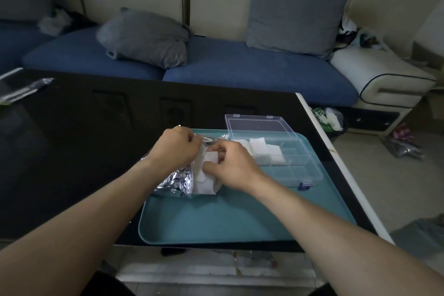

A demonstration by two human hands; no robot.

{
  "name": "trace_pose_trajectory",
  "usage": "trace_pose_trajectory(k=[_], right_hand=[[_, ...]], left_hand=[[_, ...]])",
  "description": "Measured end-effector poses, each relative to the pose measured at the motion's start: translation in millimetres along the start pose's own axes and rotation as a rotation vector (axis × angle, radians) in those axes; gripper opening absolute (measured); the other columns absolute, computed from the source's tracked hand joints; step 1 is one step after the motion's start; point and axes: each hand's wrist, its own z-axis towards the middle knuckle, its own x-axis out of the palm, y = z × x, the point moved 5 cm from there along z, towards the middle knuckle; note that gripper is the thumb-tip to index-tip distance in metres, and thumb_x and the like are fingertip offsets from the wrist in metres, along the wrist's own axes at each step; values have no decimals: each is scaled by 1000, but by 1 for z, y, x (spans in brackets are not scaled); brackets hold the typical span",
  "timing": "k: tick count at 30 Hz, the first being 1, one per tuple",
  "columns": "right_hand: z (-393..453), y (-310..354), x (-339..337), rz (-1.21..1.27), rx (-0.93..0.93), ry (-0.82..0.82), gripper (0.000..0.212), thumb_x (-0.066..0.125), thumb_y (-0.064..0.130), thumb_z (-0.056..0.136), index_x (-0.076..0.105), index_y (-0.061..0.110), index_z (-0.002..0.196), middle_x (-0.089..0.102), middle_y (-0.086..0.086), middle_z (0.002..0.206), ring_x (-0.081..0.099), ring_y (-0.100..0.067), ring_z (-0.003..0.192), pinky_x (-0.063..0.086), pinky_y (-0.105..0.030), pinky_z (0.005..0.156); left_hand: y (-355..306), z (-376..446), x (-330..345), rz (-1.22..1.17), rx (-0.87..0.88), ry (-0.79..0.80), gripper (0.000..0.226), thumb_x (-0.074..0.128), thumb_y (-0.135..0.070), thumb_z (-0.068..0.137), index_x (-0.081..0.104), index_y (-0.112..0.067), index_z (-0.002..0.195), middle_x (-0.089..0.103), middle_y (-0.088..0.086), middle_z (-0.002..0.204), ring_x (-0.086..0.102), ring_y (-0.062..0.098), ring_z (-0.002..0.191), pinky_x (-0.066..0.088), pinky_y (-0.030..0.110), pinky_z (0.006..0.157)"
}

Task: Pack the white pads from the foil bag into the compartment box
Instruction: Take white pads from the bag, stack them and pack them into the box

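Left hand (176, 149) grips foil bag (174, 181) mouth; right hand (231, 166) fingers pinch white pads (211, 156).

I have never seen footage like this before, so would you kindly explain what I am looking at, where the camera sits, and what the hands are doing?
There is no machine here. A person wears a wide-angle camera on the head, so this single picture looks forward and down along both forearms. On a dark table lies a teal tray. On the tray sit a crinkled foil bag and a clear compartment box with its lid raised; several of its compartments on the side nearer the bag already hold white pads. The left hand grips the bag at its mouth, while the right hand pinches a white pad at the opening. More pads show inside the bag. Behind the table stands a blue sofa with grey cushions.
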Motion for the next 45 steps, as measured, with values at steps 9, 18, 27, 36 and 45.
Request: trace_pose_trajectory(k=[9, 18, 27, 36, 45], right_hand=[[-11, 0, -1, -363, -7, 241, 33, 67, 35, 93, 50, 16, 72, 53, 1, 62, 46, -12, 54, 30, -31, 49], [-18, -15, -44, 166, 210, 38, 16, 62, 17, 96, 66, 6, 85, 61, 1, 51, 54, -10, 39, 39, -22, 38], [-23, -21, -91, 343, 163, -124, 20, 65, 18, 93, 63, 13, 73, 57, 1, 55, 47, -17, 49, 30, -25, 44], [-31, -11, -88, 211, -47, 35, 12, 71, 19, 93, 69, 7, 93, 65, 3, 67, 53, -9, 51, 43, -24, 49], [-34, -22, -115, 548, 64, -282, 8, 76, 7, 86, 70, 8, 91, 74, -3, 72, 67, -15, 58, 54, -23, 53]], left_hand=[[-4, 0, 1, 41, 20, 10, 36, 49, -33, 100, 67, -4, 87, 65, 10, 70, 58, 24, 58, 42, 28, 51], [-10, -1, -1, 104, 33, -1, 30, 53, -35, 97, 67, -9, 97, 68, 7, 79, 65, 24, 69, 55, 33, 62], [-59, -24, -13, -91, 378, -119, 42, 62, -38, 89, 61, -17, 126, 62, -3, 120, 51, 10, 116, 39, 15, 95], [-71, -36, 12, -418, 198, 270, 16, 60, -15, 98, 62, -5, 110, 75, 10, 74, 73, 22, 62, 56, 23, 57], [-60, -28, 12, -847, 3, 131, 10, 61, 0, 95, 59, 7, 101, 73, 21, 79, 73, 30, 64, 62, 35, 60]])
